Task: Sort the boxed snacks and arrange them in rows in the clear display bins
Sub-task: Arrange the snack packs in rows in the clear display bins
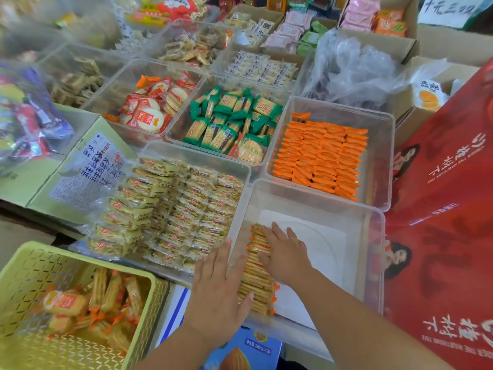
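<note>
A red carton (pixel 440 214) fills the picture from 2 to 5 o'clock. At 8 o'clock stands a green basket (pixel 24 284) holding loose cracker packs with orange ends. The nearest clear bin (pixel 314 194) sits on the bench at 5 o'clock, just beside the carton, with a white sheet (pixel 320 241) on its floor. At its 12 o'clock is the orange-packet bin (pixel 386 166), its packets in tidy rows. At its 10 o'clock is the yellow-packet bin (pixel 197 150), piled high. The task's thing — a row of cracker packets (pixel 257 279) — stands on edge along the clear bin's left wall. The right hand (pixel 286 256) lies flat on the row's far half, grip wide, fingers spread and holding nothing. The left hand (pixel 217 297) lies flat at the row's 9 o'clock side, over the bin's left wall — grip wide too, thumb touching the packets.
</note>
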A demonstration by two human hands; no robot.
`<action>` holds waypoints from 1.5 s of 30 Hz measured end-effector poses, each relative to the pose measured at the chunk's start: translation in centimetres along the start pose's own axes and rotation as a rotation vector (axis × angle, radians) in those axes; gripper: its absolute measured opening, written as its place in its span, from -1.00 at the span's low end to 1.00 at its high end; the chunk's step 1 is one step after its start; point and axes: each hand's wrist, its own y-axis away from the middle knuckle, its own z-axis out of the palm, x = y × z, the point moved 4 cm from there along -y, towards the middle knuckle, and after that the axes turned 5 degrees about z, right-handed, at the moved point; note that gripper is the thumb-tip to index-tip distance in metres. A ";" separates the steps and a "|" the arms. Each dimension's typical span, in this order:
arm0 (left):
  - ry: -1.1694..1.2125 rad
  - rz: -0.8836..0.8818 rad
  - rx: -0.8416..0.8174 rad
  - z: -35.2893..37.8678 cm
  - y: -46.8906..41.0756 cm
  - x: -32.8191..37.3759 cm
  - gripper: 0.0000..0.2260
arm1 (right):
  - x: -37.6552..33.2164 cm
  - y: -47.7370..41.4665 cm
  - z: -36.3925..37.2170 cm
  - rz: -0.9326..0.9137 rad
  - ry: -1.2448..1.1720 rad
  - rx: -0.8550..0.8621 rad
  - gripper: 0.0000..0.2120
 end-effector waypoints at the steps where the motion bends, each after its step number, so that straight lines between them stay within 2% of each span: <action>1: -0.011 0.008 0.019 -0.6 0.5 0.0 -0.41 | 0.0 0.4 -0.2 0.002 -0.009 -0.001 -0.32; 5: 0.051 -0.023 0.129 -3.1 3.2 -0.9 -0.43 | -1.9 2.6 -1.4 -0.018 -0.131 0.091 -0.38; 12: 0.168 -0.271 0.354 -6.2 10.7 -9.6 -0.61 | -12.6 10.7 -1.4 -0.310 -0.282 0.411 -0.50; 14: 0.204 -0.355 0.348 -6.4 12.5 -13.3 -0.61 | -15.6 12.9 -0.5 -0.385 -0.253 0.413 -0.51; 16: 0.205 -0.405 0.265 -6.1 13.8 -17.3 -0.59 | -18.1 14.4 0.8 -0.440 -0.210 0.348 -0.54; 20: 0.201 -0.504 -0.120 -5.0 15.0 -25.3 -0.43 | -22.1 16.0 4.2 -0.414 -0.095 0.172 -0.52; 23: 0.235 -0.462 -0.249 -4.3 14.5 -29.4 -0.33 | -23.5 16.4 6.5 -0.344 -0.069 0.094 -0.53; 27: 0.142 -0.406 -0.475 -3.1 13.3 -31.9 -0.24 | -24.3 16.6 7.9 -0.266 -0.092 0.008 -0.51; 31: -0.066 -0.289 -0.660 -2.3 12.3 -31.7 -0.35 | -24.9 16.3 7.8 -0.218 -0.081 0.000 -0.50; 34: -0.118 -0.278 -0.726 -1.4 12.1 -31.5 -0.34 | -24.9 16.4 7.9 -0.202 -0.074 0.012 -0.49; 37: -0.133 -0.303 -0.715 -0.6 12.1 -31.4 -0.27 | -24.7 16.5 8.1 -0.201 -0.058 0.020 -0.49; 39: -0.124 -0.306 -0.709 -0.4 12.0 -31.2 -0.30 | -24.8 16.5 8.1 -0.204 -0.064 0.028 -0.49; 45: 0.080 -0.350 -0.656 -0.7 11.7 -31.3 -0.39 | -24.4 16.4 8.4 -0.211 -0.090 0.036 -0.51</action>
